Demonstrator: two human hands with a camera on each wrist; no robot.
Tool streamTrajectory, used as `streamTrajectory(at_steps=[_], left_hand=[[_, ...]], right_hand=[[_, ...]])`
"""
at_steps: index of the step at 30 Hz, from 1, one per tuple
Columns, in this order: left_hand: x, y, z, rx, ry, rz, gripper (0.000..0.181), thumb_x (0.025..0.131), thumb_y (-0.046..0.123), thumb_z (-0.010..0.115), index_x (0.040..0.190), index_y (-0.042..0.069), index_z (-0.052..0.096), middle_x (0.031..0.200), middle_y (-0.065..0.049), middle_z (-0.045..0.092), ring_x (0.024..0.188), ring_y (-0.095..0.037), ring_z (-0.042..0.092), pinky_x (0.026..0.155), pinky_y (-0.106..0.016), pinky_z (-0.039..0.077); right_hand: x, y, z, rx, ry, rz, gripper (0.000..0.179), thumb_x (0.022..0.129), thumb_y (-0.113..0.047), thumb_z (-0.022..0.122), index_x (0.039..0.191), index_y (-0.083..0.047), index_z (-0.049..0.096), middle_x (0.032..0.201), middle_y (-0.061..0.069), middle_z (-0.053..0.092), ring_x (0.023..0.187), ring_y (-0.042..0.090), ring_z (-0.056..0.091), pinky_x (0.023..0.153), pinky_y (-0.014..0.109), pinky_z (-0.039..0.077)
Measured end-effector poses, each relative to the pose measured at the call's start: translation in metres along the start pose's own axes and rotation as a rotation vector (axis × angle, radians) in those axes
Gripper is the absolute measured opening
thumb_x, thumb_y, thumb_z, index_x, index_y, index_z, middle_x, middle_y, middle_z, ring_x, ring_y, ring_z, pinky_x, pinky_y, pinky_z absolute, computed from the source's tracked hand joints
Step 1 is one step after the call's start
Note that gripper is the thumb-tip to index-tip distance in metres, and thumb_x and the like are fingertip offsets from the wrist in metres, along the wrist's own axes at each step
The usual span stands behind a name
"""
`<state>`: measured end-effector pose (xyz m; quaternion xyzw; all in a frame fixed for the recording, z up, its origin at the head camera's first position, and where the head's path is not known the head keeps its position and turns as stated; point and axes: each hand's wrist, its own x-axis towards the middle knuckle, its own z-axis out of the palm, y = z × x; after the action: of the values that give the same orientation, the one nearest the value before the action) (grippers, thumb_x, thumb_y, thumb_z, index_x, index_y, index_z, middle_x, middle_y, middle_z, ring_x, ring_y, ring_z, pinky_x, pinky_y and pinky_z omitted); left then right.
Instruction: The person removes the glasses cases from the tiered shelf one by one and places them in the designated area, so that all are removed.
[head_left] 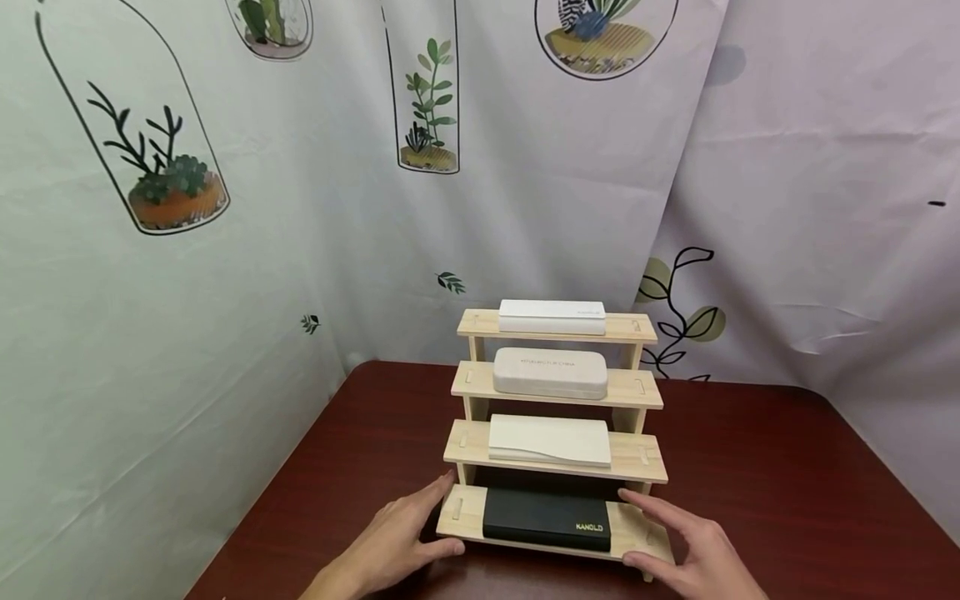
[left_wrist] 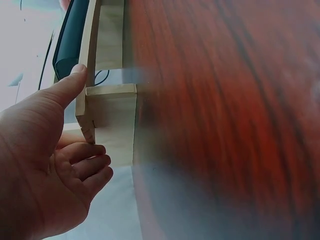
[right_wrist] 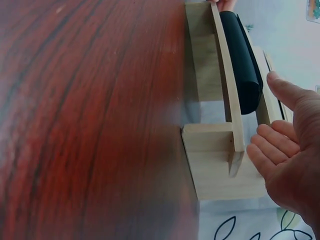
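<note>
A four-tier light wood display rack (head_left: 555, 467) stands on the dark red table. On its lowest shelf lies a black case (head_left: 547, 518) with gold lettering, seen end-on in both wrist views. My left hand (head_left: 397, 533) is at the left end of that shelf, thumb at the front edge and index finger reaching back along the side; its other fingers bend loosely below the shelf end in the left wrist view. At the right end is my right hand (head_left: 693, 546), thumb and fingers spread apart, holding nothing. In the right wrist view its fingers lie beside the shelf end.
A white flap-front case (head_left: 549, 440), a pale rounded case (head_left: 550, 372) and a white box (head_left: 552, 317) occupy the upper shelves, one on each. Dark red tabletop (head_left: 787, 492) extends around the rack. Curtains (head_left: 525, 208) printed with plants hang behind and at the left.
</note>
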<state>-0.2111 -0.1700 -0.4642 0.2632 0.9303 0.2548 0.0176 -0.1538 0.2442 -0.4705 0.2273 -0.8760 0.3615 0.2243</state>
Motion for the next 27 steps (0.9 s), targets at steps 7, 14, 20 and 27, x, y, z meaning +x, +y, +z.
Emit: streamTrajectory(at_steps=[7, 14, 20, 27], left_hand=[[0.0, 0.0, 0.001, -0.007, -0.011, -0.013, 0.097, 0.093, 0.063, 0.074, 0.163, 0.005, 0.042, 0.162, -0.011, 0.049, 0.141, -0.03, 0.055, 0.105, -0.055, 0.051], [0.0, -0.001, 0.001, -0.012, -0.011, -0.008, 0.096, 0.094, 0.064, 0.073, 0.163, 0.005, 0.041, 0.161, -0.012, 0.049, 0.141, -0.03, 0.055, 0.105, -0.054, 0.051], [0.001, -0.002, -0.001, 0.0, 0.004, -0.001, 0.094, 0.094, 0.066, 0.07, 0.162, 0.006, 0.043, 0.16, -0.011, 0.051, 0.14, -0.029, 0.056, 0.105, -0.054, 0.052], [0.0, -0.004, 0.0, -0.033, 0.006, 0.023, 0.094, 0.095, 0.066, 0.069, 0.163, 0.007, 0.041, 0.161, -0.01, 0.05, 0.14, -0.028, 0.056, 0.105, -0.05, 0.052]], right_hand=[[0.003, 0.0, 0.009, 0.043, 0.008, -0.008, 0.066, 0.076, -0.022, 0.098, 0.136, -0.017, 0.073, 0.124, -0.004, 0.076, 0.102, 0.0, 0.066, 0.081, 0.007, 0.045], [0.007, -0.003, 0.016, 0.018, 0.01, 0.024, 0.064, 0.076, -0.027, 0.098, 0.134, -0.019, 0.074, 0.122, -0.006, 0.077, 0.103, 0.001, 0.067, 0.086, 0.007, 0.044], [0.01, -0.007, 0.018, 0.04, -0.028, 0.078, 0.061, 0.079, -0.031, 0.096, 0.134, -0.018, 0.074, 0.123, -0.005, 0.077, 0.105, 0.001, 0.067, 0.084, 0.013, 0.049], [0.014, -0.005, 0.022, 0.054, -0.077, 0.057, 0.063, 0.082, -0.031, 0.094, 0.139, -0.018, 0.071, 0.125, 0.0, 0.076, 0.103, 0.0, 0.064, 0.082, 0.02, 0.051]])
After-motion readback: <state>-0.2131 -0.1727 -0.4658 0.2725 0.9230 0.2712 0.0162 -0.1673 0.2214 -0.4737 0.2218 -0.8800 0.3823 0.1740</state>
